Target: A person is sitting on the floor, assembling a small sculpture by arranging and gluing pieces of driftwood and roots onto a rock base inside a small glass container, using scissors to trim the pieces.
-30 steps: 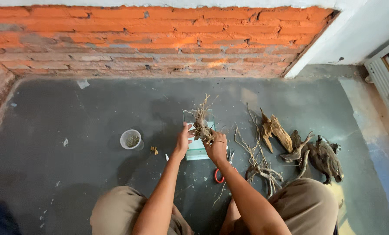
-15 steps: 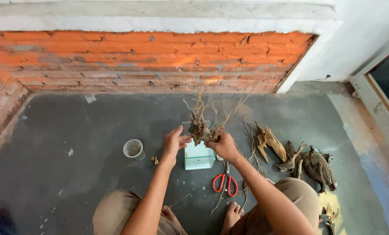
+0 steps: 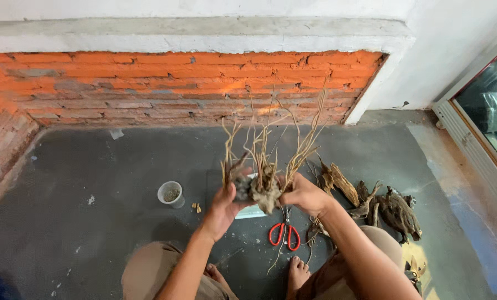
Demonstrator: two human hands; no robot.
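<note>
Two hands: I see the left hand (image 3: 226, 201) and right hand (image 3: 303, 194) both closed around the root clump (image 3: 262, 191), held above the floor (image 3: 93, 166).
Handling: I judge it light, stiff; thin twigs (image 3: 293, 150) brittle.
Hold: I'd take the knotty base, never the twigs.
Nearby: red scissors (image 3: 284, 233), small cup (image 3: 170, 194).

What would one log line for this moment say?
left hand: holds root clump | right hand: holds same clump | floor: red scissors, small cup

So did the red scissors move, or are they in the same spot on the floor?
Cannot tell for sure. The red scissors lie just in front of the pale blue box, as half a second ago; the head camera moved, so everything shifted in view together.
</note>
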